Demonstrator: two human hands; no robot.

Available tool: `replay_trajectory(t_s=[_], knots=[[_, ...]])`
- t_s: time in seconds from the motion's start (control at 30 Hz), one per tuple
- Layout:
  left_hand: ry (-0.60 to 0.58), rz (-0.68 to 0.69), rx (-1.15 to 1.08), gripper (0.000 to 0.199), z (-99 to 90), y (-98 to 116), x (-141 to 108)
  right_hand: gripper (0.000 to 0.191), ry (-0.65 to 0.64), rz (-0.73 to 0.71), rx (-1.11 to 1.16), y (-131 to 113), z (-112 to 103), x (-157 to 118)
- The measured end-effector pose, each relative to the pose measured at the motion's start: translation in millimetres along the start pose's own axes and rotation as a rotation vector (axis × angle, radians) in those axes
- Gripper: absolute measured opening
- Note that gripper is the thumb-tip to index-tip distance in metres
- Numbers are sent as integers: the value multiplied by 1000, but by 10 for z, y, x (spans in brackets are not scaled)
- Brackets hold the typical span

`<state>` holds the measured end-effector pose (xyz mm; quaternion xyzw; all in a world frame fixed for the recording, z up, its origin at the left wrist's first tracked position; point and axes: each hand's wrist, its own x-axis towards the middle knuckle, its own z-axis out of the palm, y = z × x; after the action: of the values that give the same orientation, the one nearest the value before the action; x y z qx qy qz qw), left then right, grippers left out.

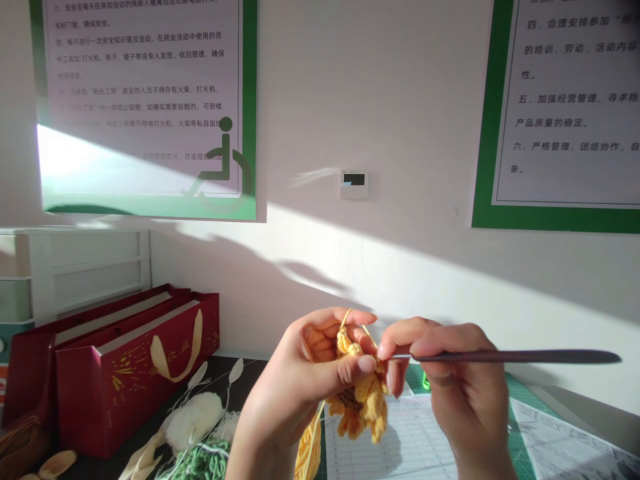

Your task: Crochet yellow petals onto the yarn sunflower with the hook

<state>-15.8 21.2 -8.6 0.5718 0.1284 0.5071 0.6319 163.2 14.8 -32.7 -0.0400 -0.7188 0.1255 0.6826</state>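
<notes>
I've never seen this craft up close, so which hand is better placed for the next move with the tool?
Probably the right hand: it holds the tool by its dark handle, metal shaft pointing at the yellow piece, which the left hand pinches.
</notes>
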Motion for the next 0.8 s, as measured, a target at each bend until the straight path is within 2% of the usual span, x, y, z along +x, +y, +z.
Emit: replay_trajectory(t_s=[0.23, 0.4, 0.57, 0.8], knots=[[-5, 14, -71, 40, 25, 51, -16, 19, -41, -138, -209, 28, -32, -66], [-136, 47, -192, 37, 9, 51, -27, 25, 6, -317, -383, 77, -8, -138], [-181, 91, -250, 38, -9, 34, -27, 21, 129, -419, -390, 152, 56, -141], [-168, 97, -219, 40, 2, 53, -40, 19, 235, -378, -248, 164, 166, -118]])
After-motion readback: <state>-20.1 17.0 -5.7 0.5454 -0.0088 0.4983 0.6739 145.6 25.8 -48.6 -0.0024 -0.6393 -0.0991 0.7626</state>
